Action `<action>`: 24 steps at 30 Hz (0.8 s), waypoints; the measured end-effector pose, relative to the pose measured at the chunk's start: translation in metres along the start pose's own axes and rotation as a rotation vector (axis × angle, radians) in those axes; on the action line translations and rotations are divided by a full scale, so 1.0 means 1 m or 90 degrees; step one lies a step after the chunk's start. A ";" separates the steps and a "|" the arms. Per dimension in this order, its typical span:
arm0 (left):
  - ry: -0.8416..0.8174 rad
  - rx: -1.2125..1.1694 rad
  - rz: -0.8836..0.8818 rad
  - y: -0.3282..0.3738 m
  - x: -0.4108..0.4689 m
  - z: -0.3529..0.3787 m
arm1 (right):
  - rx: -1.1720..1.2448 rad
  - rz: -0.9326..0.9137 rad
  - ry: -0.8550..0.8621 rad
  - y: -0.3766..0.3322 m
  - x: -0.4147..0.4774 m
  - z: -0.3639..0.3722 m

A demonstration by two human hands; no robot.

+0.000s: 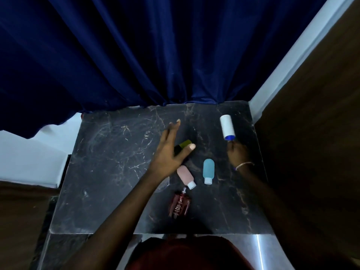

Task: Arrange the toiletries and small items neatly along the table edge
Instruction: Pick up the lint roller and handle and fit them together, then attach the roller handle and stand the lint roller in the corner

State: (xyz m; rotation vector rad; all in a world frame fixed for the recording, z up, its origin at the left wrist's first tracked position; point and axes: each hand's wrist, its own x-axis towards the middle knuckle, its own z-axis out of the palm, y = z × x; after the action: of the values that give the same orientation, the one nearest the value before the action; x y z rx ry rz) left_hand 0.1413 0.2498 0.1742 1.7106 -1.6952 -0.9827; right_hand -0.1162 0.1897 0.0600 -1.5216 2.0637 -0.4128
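On the black marble table [109, 172] my left hand [167, 152] reaches forward with straight, spread fingers. Its thumb lies across a dark bottle with an olive-green cap [184, 145], which is partly hidden under the palm. My right hand [238, 153] grips the handle of a lint roller [227, 127], whose white roll points toward the far right corner. A pink bottle [185, 176] and a blue bottle [208, 170] lie flat between my hands, white caps toward me. Nearer me lies a red perfume bottle [180, 204], nozzle pointing away.
A dark blue curtain [155, 55] hangs down to the table's far edge. A brown wall [311, 133] stands along the right side. Something clear and round [163, 185] shows faintly beside my left wrist. The near table edge [155, 233] runs just in front of my body.
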 end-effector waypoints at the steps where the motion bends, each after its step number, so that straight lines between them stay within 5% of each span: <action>1: 0.003 0.026 0.007 -0.003 0.000 -0.003 | -0.021 0.013 0.011 0.007 0.014 0.003; 10: -0.014 0.370 0.053 -0.015 0.002 -0.013 | -0.212 0.047 0.084 0.046 0.079 0.018; 24: -0.011 0.415 -0.002 -0.037 -0.007 -0.013 | -0.350 -0.093 0.013 0.011 0.087 0.059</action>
State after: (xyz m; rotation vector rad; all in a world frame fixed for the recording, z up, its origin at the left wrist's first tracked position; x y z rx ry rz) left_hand 0.1743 0.2577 0.1535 2.0903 -2.1773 -0.4577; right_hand -0.1094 0.1149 -0.0141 -1.9902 2.1999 0.1065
